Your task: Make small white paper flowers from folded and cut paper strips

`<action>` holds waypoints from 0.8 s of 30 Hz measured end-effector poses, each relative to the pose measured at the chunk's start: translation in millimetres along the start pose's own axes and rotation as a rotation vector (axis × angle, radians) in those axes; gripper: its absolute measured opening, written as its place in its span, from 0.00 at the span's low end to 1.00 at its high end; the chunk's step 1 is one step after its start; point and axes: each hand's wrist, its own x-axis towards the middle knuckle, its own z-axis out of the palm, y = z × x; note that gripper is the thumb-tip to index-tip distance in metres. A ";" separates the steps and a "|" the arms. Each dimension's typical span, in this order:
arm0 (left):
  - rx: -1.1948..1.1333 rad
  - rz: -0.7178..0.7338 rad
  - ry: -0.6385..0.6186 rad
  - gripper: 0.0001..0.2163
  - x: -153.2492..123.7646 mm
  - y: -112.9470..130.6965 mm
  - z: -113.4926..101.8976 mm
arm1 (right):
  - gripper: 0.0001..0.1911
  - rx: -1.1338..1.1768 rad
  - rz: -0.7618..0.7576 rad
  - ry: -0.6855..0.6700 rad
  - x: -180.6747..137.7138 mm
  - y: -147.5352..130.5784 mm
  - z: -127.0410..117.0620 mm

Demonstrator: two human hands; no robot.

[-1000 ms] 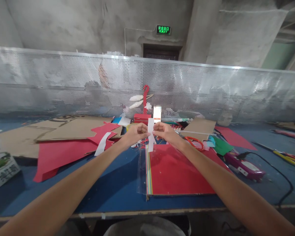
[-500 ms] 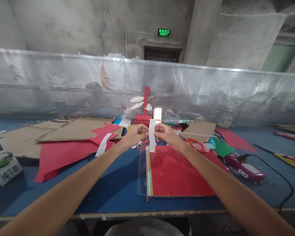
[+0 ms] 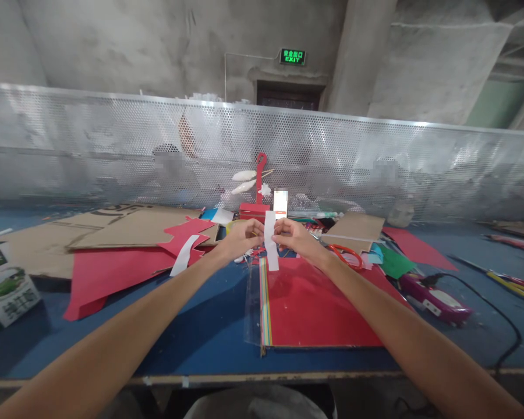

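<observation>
Between my two hands a narrow white paper strip point(image 3: 271, 243) stands upright, slightly wavy along its length. My left hand point(image 3: 245, 237) pinches its left edge with thumb and fingers. From the right, my right hand point(image 3: 291, 236) pinches the opposite edge. The strip's lower end hangs over the top edge of a stack of red paper point(image 3: 323, 308) with a striped multicoloured side, in a clear sleeve. Behind the hands stand a red hook-shaped piece point(image 3: 259, 180) on a red base and a lit phone point(image 3: 280, 203).
Red-handled scissors point(image 3: 346, 256) lie right of my right hand. Another white strip point(image 3: 184, 256) rests on red paper scraps at left, beside cardboard point(image 3: 126, 228). A purple device point(image 3: 436, 298) with a black cable, a carton point(image 3: 6, 285) and a perforated metal screen point(image 3: 113, 151) surround the work area.
The lower end of the white paper strip has swung slightly to the right. Both hands keep nearly the same place and grip.
</observation>
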 end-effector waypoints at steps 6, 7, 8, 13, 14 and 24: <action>0.019 -0.023 0.000 0.10 -3.4 7.7 0.2 | 0.17 -0.030 -0.013 -0.003 0.4 2.1 -0.9; 0.007 -0.029 -0.004 0.09 -3.9 9.4 0.3 | 0.17 -0.036 -0.019 -0.003 0.5 2.5 -0.7; -0.010 -0.036 -0.007 0.09 -4.3 11.1 0.6 | 0.18 -0.038 -0.025 0.000 0.7 2.9 -0.5; -0.057 -0.069 -0.001 0.11 -5.5 19.6 2.1 | 0.19 -0.003 -0.058 0.028 1.4 4.5 1.6; -0.049 -0.070 0.006 0.11 -5.5 20.6 2.3 | 0.19 0.002 -0.059 0.032 1.2 4.2 2.2; 0.071 -0.044 0.080 0.08 -6.7 20.3 0.9 | 0.13 0.019 0.061 0.003 -6.0 -10.5 13.4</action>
